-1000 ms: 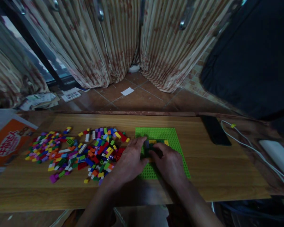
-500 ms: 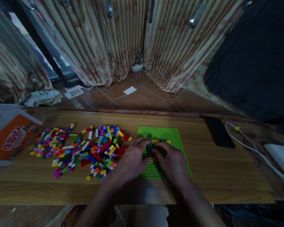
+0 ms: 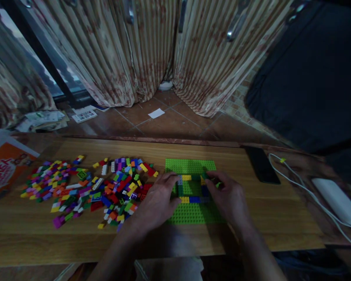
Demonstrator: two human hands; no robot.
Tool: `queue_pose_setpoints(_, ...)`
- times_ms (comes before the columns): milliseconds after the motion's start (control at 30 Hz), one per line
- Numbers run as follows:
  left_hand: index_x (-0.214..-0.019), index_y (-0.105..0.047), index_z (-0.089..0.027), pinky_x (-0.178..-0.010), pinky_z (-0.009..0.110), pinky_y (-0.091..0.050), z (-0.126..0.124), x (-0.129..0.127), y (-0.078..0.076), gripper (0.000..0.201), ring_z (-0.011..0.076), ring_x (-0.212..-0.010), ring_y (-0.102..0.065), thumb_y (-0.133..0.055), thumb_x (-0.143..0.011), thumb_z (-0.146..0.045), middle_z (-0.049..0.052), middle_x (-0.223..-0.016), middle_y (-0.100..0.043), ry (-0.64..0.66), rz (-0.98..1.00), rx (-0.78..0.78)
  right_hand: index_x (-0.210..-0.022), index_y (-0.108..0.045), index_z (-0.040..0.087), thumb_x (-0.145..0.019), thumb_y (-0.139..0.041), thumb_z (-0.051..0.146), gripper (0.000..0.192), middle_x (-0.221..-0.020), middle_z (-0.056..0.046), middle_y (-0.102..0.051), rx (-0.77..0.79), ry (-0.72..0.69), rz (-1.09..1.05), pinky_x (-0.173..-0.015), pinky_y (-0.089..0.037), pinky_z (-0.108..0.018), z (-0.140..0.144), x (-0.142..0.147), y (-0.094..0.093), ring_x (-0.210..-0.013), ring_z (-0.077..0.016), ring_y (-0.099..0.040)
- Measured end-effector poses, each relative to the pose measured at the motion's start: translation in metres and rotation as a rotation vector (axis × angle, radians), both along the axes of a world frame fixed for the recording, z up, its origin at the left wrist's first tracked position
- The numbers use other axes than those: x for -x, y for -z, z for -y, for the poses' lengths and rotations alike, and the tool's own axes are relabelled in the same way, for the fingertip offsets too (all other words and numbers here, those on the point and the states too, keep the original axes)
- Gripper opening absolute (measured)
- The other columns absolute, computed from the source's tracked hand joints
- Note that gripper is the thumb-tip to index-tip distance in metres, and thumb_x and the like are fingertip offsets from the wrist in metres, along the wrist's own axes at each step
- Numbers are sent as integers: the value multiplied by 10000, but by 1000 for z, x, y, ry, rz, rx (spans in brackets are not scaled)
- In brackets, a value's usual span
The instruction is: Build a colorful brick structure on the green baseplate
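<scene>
A rectangular frame of building bricks (image 3: pixel 186 178) in yellow, green, blue and grey stands on a lime-green baseplate (image 3: pixel 190 214). At its left side is my left hand (image 3: pixel 160 195), thumb and index finger spread apart at the near and far left corners, with nothing visible between them. My right hand (image 3: pixel 226 193) is at the far right corner, its fingertips closed on a dark green brick (image 3: pixel 204 175) just at the frame's top. The right fingers partly cover the frame's right side.
Loose coloured bricks (image 3: pixel 105 191) lie heaped to the left on the wooden table (image 3: pixel 105 244). An orange-and-white package (image 3: pixel 6 168) is at the far left. To the right are a black phone (image 3: pixel 261 164), a white cable (image 3: pixel 302 185) and a white device (image 3: pixel 336 199).
My right hand has moved from the frame's left side to its far right corner, uncovering the middle. My left hand stays at the left side. The view has shifted slightly.
</scene>
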State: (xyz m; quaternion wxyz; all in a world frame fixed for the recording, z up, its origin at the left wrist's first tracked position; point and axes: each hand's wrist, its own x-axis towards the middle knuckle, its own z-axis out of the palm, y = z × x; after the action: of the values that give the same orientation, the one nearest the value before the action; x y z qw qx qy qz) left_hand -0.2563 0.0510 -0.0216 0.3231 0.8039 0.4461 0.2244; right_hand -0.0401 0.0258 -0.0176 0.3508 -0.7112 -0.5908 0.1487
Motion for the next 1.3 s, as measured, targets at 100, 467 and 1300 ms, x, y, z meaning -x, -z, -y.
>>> queue_pose_setpoints(100, -1282, -534, -211, -1103, 468, -421, 0, 0, 1, 525, 266, -1307, -480, -616, -776, -100, 84, -1364, -541, -1, 7, -1, -987, -704, 202, -845, -577, 342, 236, -863, -54, -716, 2, -34, 7, -605, -478, -301, 0, -7, -2, -679, -180, -619)
queue_pose_setpoints(467, -1259, -561, -175, -1060, 432, -449, 0, 0, -11, 418, 256, -1233, -537, -581, -845, -125, 104, -1287, -602, -44, 35, -9, -997, -679, 205, -865, -601, 310, 186, -894, -41, -698, -43, -143, -49, -694, -509, -312, 4, 9, -3, -735, -178, -637)
queue_pose_setpoints(1300, -847, -702, -158, -618, 201, -494, -30, 106, -51, 104, 89, -630, -603, -675, -777, -231, 14, -740, -687, -1014, 1177, -98, -967, -715, 213, -915, -558, 385, 239, -950, -47, -752, -84, -330, -29, -800, -522, -323, -8, 125, 19, -881, -195, -696)
